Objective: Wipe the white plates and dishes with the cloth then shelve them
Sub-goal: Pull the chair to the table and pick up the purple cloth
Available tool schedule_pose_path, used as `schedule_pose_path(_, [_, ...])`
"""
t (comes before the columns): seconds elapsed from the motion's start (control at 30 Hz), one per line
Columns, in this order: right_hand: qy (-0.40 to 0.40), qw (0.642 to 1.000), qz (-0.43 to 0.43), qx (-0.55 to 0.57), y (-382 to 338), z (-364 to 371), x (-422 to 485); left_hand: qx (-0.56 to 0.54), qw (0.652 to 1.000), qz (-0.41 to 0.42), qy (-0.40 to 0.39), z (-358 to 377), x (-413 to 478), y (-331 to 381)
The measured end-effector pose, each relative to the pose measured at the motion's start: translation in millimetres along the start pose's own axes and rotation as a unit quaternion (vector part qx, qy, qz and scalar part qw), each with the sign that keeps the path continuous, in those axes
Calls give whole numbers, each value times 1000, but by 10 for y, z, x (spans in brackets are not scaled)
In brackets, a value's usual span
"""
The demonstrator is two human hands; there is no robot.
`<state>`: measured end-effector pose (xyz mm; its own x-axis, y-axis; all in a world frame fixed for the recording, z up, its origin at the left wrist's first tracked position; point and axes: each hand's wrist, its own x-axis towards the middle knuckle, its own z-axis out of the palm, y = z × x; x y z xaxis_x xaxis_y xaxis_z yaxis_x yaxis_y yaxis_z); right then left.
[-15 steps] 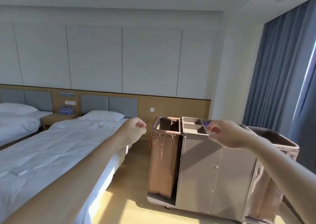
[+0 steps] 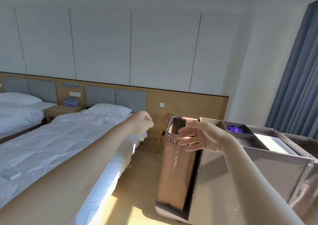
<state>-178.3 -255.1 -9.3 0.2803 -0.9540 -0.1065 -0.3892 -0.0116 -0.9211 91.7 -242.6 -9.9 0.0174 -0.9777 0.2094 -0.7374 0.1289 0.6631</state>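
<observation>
No white plates, dishes or wiping cloth can be made out in this view. My left hand [image 2: 142, 124] is stretched out over the near bed's edge, fingers curled into a loose fist, holding nothing. My right hand [image 2: 199, 137] is held up in front of the grey housekeeping cart [image 2: 258, 175], fingers spread and straight, empty. In the cart's top tray lies a purple bundle [image 2: 235, 128] and a white flat thing [image 2: 273, 143] whose nature I cannot tell.
A brown laundry bag [image 2: 175, 173] hangs on the cart's left end. The near bed [image 2: 60, 147] with white linen lies on the left, a second bed [image 2: 19, 111] beyond it. A wooden chair [image 2: 162, 132] stands behind the bag. Blue curtains [image 2: 296, 80] hang on the right.
My right hand has opened from a curled pose to spread fingers. The view has come closer to the cart and now looks down into its top tray. The left hand stays curled.
</observation>
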Motion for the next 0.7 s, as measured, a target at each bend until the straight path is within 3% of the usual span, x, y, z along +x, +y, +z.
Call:
schedule_pose_path(0.03, [11, 999, -20, -23, -18, 75, 171, 3, 1000, -5, -3, -56, 195, -110])
schedule_pose_path(0.07, [73, 991, -54, -104, -18, 138, 358, 12, 1000, -3, -8, -89, 398, -228])
schedule_pose_path(0.1, [142, 963, -97, -205, -34, 214, 523, 25, 1000, -1, -11, -113, 592, -332])
schedule_pose_path(0.17, [188, 932, -138, -276, -63, 317, 817, 39, 999, 7, -14, -119, 996, -526])
schedule_pose_path(0.33, [145, 909, -94, -378, 56, 284, 1637, 38, 998, 27, -47, 88, 1971, -892])
schedule_pose_path(0.57, [120, 903, -74, -405, 258, 69, 3384, 49, 995, 58, -63, 486, 3439, -1363])
schedule_pose_path(0.7, [69, 919, -93, -377, 92, 138, 4601, 102, 991, 35, -83, 393, 4354, -1596])
